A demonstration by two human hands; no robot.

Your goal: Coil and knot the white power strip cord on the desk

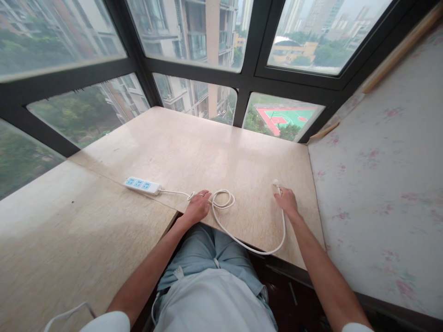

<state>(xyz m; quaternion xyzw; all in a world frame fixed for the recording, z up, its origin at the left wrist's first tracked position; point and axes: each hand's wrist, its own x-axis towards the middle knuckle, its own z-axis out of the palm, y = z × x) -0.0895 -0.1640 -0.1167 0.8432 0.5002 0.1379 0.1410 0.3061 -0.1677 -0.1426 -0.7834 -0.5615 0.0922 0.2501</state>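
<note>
Power strip [141, 185]: lying along the worktop [242, 157] seam, left of the inner front corner, three blue socket faces up
White cord [265, 253]: leaves the strip through a small knot, makes a loop, sags to the front edge and rises to the plug [276, 182]
Left hand [198, 206]: fingers bent over the cord between knot and loop; cannot tell whether they pinch it
Right hand [288, 200]: fingers closed on the plug, near the right edge
Room: open worktop from loop to back edge
</note>
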